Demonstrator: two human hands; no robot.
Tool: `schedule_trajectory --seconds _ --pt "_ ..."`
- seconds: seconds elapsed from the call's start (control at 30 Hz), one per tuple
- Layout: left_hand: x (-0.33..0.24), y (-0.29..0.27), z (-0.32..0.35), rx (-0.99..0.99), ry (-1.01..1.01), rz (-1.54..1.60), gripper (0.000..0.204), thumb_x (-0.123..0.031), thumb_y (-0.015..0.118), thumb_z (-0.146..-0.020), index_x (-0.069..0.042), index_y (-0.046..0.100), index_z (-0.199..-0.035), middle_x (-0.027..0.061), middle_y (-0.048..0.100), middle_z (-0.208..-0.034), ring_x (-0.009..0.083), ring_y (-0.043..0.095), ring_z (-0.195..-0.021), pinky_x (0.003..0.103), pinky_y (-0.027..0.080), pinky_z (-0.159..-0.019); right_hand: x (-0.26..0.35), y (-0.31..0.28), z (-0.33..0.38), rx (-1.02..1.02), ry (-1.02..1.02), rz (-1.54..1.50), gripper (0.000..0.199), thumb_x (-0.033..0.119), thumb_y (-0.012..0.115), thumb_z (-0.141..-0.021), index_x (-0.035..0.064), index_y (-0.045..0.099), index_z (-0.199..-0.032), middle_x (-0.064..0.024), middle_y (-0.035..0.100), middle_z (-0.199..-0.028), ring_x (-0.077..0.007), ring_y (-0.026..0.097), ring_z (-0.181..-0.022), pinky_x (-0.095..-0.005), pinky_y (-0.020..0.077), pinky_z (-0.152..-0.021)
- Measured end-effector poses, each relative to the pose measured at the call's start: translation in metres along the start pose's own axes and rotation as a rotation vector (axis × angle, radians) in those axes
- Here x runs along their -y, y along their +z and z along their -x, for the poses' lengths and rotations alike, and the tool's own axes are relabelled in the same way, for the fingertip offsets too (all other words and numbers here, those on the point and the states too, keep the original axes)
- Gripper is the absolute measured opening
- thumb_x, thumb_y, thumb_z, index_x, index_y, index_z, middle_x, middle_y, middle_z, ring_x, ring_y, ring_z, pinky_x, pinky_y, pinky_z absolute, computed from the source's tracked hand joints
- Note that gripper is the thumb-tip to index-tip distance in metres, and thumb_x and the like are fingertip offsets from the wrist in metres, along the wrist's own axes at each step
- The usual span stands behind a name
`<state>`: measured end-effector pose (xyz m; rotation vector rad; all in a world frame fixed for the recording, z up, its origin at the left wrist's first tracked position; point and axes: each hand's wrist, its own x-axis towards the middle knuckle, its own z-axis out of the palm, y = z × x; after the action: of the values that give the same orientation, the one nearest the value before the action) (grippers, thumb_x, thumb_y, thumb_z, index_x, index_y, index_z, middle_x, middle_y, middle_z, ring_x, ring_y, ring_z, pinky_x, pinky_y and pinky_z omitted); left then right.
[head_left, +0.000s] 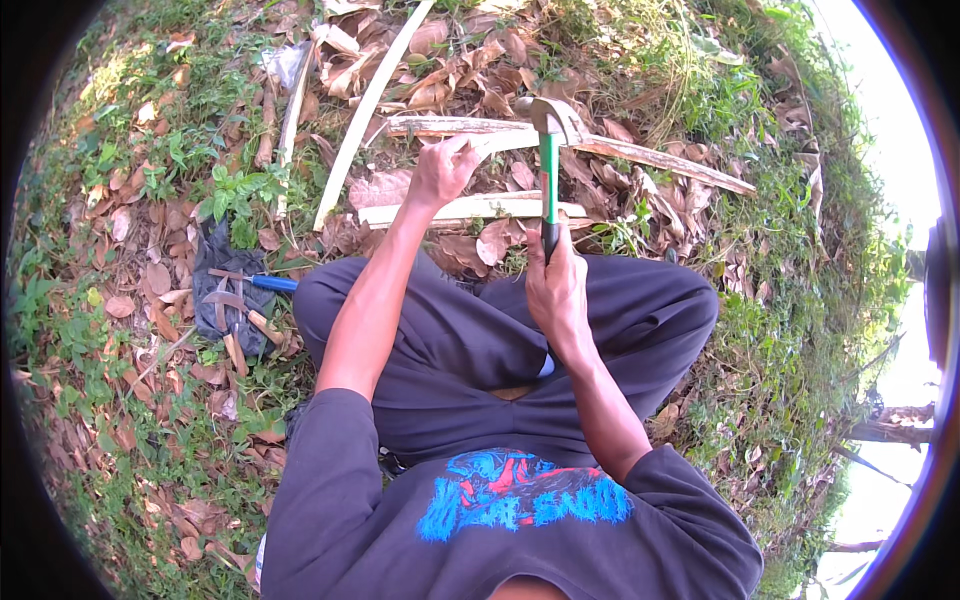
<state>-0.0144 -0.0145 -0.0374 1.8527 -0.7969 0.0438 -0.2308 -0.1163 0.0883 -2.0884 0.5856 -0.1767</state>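
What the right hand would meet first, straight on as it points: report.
Beyond the hammer it grips, the right hand would probably meet the near pale wood strips; its height is unclear, so it might pass over.

hammer (549,178) 1 | wood strips (376,100) 4+ | blue handle (274,283) 1 | wooden handles (236,355) 2

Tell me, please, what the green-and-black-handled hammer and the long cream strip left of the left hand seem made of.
Green-and-black-handled hammer: head likely metal, smooth with grey sheen; handle's even green may be paint or plastic. Long cream strip: probably bare wood or bamboo, being pale and unpainted-looking.
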Motion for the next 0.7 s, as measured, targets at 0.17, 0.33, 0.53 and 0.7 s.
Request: schedule_trajectory --seconds 0.17,0.33,0.53,0.7 --pt "-0.001 -0.001 -0.008 -0.029 0.037 0.006 0.035 -0.027 0.063 -0.094 0.006 0.067 -0.104 0.0233 0.072 -0.086 0.0352 0.074 -0.082 0.039 0.058 -0.070 -0.012 0.005 -0.011 0.007 -0.035 0.041 0.032 0.031 0.054 -0.104 -0.0004 0.050 -0.100 -0.0212 0.052 -0.059 -0.0382 0.048 -0.048 -0.0473 0.0385 -0.049" --pt "0.041 0.004 0.010 -0.111 0.114 -0.092 0.035 -0.026 0.063 -0.094 0.006 0.068 -0.105 0.0229 0.073 -0.088 0.0337 0.074 -0.085 0.039 0.058 -0.073 -0.009 0.006 -0.003 0.017 -0.097 0.018 0.030 0.030 0.053 -0.104 0.0003 0.051 -0.101 -0.0247 0.056 -0.063 -0.0467 0.053 -0.056 -0.0508 0.0404 -0.052" --pt "-0.004 -0.003 0.001 0.006 -0.080 0.035 0.030 -0.024 0.063 -0.094 0.004 0.068 -0.104 0.0231 0.073 -0.089 0.0337 0.074 -0.090 0.039 0.057 -0.072 0.007 -0.006 -0.003 -0.019 0.035 0.023 0.028 0.026 0.053 -0.105 -0.0019 0.051 -0.104 -0.0197 0.052 -0.059 -0.0358 0.055 -0.050 -0.0455 0.0413 -0.050" --pt "-0.011 -0.007 -0.003 -0.022 -0.020 0.073 0.032 -0.023 0.065 -0.094 0.007 0.066 -0.106 0.0220 0.072 -0.086 0.0327 0.075 -0.084 0.038 0.057 -0.068 -0.014 0.003 -0.010 0.087 -0.024 0.138 0.031 0.029 0.055 -0.103 -0.0016 0.051 -0.107 -0.0256 0.056 -0.064 -0.0493 0.054 -0.059 -0.0490 0.0427 -0.054"
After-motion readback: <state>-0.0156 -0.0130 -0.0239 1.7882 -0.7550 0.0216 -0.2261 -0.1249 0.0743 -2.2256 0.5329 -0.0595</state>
